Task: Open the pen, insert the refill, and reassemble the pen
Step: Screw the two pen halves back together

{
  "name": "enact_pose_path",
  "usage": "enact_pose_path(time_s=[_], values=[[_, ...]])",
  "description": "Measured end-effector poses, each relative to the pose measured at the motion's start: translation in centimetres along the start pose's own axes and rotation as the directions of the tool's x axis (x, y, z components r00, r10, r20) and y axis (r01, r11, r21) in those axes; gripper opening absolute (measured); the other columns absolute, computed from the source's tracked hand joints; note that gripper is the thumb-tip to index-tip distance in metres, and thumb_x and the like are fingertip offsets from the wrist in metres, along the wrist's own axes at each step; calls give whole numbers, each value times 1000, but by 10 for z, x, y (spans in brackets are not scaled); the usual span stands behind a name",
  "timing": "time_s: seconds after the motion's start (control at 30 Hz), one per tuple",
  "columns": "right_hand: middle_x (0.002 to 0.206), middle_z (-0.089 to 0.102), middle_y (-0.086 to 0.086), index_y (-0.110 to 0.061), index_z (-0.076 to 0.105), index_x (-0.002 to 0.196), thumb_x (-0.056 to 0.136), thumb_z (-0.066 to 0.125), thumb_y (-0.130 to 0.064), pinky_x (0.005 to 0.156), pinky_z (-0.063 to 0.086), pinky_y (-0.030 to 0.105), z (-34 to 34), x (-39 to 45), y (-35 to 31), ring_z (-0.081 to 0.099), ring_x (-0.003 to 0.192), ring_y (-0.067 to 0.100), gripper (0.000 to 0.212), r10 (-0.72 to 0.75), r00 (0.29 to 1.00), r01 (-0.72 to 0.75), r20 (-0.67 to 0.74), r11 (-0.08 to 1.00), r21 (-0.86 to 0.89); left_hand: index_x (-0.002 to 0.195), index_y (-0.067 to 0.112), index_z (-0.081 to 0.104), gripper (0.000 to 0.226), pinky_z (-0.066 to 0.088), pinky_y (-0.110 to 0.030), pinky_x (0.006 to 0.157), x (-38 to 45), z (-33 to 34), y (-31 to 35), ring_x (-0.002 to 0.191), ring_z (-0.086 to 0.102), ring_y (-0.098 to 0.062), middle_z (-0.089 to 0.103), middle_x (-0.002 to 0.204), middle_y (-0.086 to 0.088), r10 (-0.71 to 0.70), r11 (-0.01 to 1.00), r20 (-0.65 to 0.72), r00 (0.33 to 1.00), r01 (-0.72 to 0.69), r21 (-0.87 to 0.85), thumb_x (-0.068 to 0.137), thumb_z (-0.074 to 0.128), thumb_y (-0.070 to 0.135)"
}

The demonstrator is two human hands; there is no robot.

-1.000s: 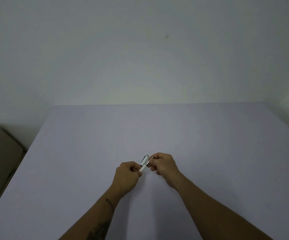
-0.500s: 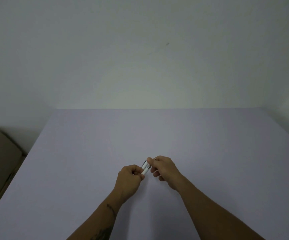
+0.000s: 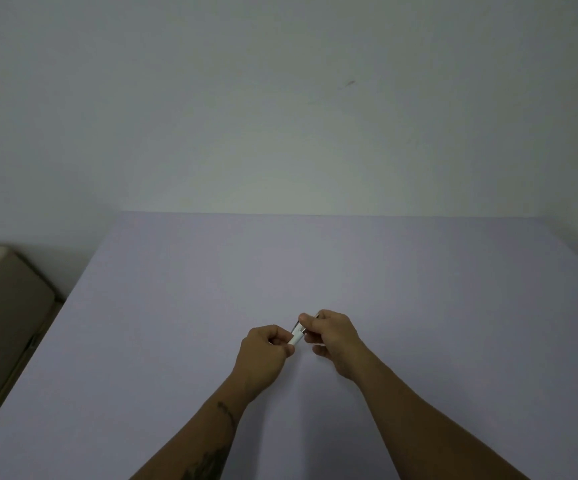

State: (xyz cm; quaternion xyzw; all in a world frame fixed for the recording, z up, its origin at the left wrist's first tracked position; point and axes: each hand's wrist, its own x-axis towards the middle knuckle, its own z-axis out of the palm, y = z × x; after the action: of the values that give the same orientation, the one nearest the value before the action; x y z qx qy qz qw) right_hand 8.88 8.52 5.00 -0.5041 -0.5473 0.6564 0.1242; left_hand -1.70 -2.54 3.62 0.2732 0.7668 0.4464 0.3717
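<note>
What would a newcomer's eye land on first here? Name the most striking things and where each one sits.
First, the two bare hands meeting low in the middle of the view: the left hand and the right hand both pinch a small white pen with a silvery end, held between them above the table. Around them spreads the pale lilac table, with a brown box beside its left edge.

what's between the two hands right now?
Head view: only the pen, a short white and silver stretch bridging left hand and right hand, both gripping it above the table.
</note>
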Motion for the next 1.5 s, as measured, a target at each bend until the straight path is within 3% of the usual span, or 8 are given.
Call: enact_pose_path(time_s=[0.1, 0.33, 0.47, 0.63, 0.77, 0.97, 1.33, 1.5], values=[[70, 64, 6, -13, 63, 72, 83, 70, -41, 64, 47, 34, 1, 0, 0, 59, 66, 19, 31, -31, 999, 25, -40, 990, -139, 76, 21, 72, 15, 42, -22, 55, 1, 0, -1, 58, 52, -10, 62, 66, 4, -12, 1000, 5, 1000, 12, 3, 82, 67, 9], [98, 73, 6, -8, 73, 109, 96, 57, -18, 73, 50, 32, -10, -2, -4, 66, 90, 22, 23, 115, 972, -166, 205, 952, 255, 77, 20, 74, 13, 43, -23, 56, 3, -3, -5, 56, 52, -8, 60, 60, 7, -44, 999, -1, 999, 44, -20, 80, 68, 9], [93, 77, 5, -9, 77, 96, 97, 55, -9, 80, 52, 34, -9, -2, -1, 70, 91, 19, 22, 50, 985, -83, 164, 976, 200, 78, 19, 75, 14, 43, -24, 57, 4, -2, -4, 56, 51, -9, 61, 61, 5, -34, 999, 9, 999, 34, -12, 80, 68, 8], [67, 64, 5, -16, 55, 59, 83, 71, -20, 56, 46, 28, -1, 0, 1, 58, 64, 17, 30, -10, 1000, 10, -22, 1000, 6, 76, 20, 73, 14, 42, -23, 54, 3, -2, -1, 54, 50, -9, 61, 64, 3, -12, 1000, 13, 1000, 12, 19, 80, 68, 7], [62, 60, 4, -15, 59, 62, 77, 67, -28, 53, 42, 29, 2, -3, -1, 55, 55, 17, 21, -1, 998, -7, -59, 992, -130, 76, 21, 72, 15, 41, -20, 54, 0, 0, 0, 57, 51, -9, 61, 67, 3, 6, 998, 21, 1000, -7, 56, 81, 68, 7], [80, 71, 2, -9, 78, 99, 92, 61, -13, 61, 50, 27, -9, -4, -3, 64, 74, 16, 19, 79, 990, -90, 116, 991, 100, 77, 18, 73, 11, 44, -21, 55, 2, -5, 1, 57, 53, -9, 62, 66, 3, -7, 999, -6, 1000, 8, 53, 79, 70, 8], [53, 39, -1, -19, 48, 56, 77, 67, -30, 46, 26, 28, 1, 3, 5, 30, 45, 14, 30, -34, 993, 16, -114, 988, -154, 77, 21, 71, 13, 39, -16, 54, 1, 4, 4, 60, 53, -7, 63, 70, 4, 13, 995, 2, 1000, -13, 95, 80, 72, 9], [76, 64, 7, -8, 77, 91, 88, 62, -10, 45, 34, 24, -9, 1, 3, 46, 51, 12, 15, 68, 994, -73, 88, 996, 60, 72, 25, 70, 17, 43, -18, 55, 2, 2, 0, 61, 55, -9, 64, 70, 2, 4, 995, -7, 1000, -3, 99, 79, 72, 9]])
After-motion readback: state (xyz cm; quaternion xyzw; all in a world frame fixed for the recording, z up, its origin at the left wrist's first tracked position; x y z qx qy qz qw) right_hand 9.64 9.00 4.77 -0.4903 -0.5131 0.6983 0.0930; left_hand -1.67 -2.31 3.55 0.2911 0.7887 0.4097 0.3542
